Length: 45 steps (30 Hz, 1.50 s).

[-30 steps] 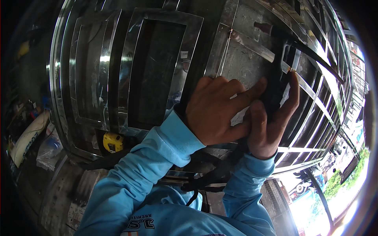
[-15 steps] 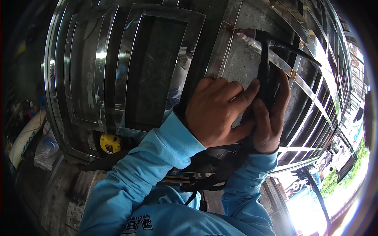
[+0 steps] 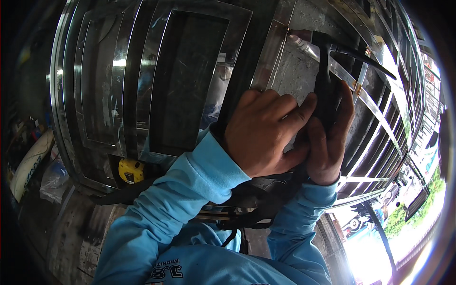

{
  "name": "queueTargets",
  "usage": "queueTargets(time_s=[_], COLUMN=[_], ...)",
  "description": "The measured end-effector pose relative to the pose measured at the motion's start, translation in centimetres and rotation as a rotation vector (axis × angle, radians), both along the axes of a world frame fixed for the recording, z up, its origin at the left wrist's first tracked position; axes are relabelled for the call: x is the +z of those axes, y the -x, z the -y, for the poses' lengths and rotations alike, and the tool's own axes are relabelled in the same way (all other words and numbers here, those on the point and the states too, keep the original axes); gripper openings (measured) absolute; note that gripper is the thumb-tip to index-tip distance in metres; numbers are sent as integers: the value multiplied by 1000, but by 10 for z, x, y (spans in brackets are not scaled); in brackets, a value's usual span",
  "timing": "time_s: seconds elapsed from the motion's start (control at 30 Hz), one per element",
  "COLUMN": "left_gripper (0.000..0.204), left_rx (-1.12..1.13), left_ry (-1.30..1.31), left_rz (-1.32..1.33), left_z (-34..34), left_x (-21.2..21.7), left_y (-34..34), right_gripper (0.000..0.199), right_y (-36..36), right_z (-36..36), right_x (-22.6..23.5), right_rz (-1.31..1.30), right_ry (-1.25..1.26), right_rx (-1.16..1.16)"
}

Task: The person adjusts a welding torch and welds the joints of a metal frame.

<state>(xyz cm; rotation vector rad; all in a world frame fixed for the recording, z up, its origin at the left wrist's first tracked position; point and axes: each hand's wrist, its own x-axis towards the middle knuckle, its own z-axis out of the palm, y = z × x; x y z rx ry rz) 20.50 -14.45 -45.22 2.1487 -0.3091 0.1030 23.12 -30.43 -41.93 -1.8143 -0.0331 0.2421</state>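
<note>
A black TIG welding torch [image 3: 324, 78], with a pinkish nozzle [image 3: 301, 35] and a long back cap, lies over the metalwork. Its nozzle tip meets the edge of a shiny metal bar [image 3: 271, 52]. My right hand [image 3: 328, 147] is closed round the torch's handle, thumb and fingers along it. Beside it, my left hand [image 3: 266, 133] is curled with its knuckles against the bar. The left index fingertip reaches the torch handle, and the left thumb passes toward the right thumb. What the left fingers grip is hidden.
Shiny rectangular metal frames [image 3: 237, 19] spread across the left and middle. A yellow tape measure [image 3: 131, 171] sits near the frame's lower edge. Thin crossing metal bars [image 3: 375, 111] run at the right. A clear plastic bag [image 3: 54, 180] lies far left. Dark cloth or cable [image 3: 251, 216] hangs below my hands.
The whole view has shifted slightly. My hands and the torch hold nearly the same places against the metalwork.
</note>
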Motion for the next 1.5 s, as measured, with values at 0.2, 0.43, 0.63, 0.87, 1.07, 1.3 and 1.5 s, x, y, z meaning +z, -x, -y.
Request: queueTargets(time_s=[0.2,0.43,0.63,0.87,1.07,1.3,1.5], left_gripper=[80,79,79,79,78,83,85], left_rx=[14,16,12,21,25,21,10], left_ry=[3,-4,2,4,5,13,-2], left_rz=[5,16,20,18,25,29,26], left_z=[-1,0,1,-1,0,0,-1], left_x=[0,0,0,0,-2,-3,-2], left_y=[2,2,1,1,1,2,2], right_gripper=[77,78,78,78,77,80,81], right_y=[0,-1,-1,-2,0,-3,0], right_z=[1,1,3,0,1,0,-3], right_x=[-4,1,-4,-4,-2,-3,-9], right_rz=[40,-10,63,70,-5,-24,-32], right_ry=[24,24,63,78,37,35,-33], right_rx=[19,34,35,54,24,27,-54])
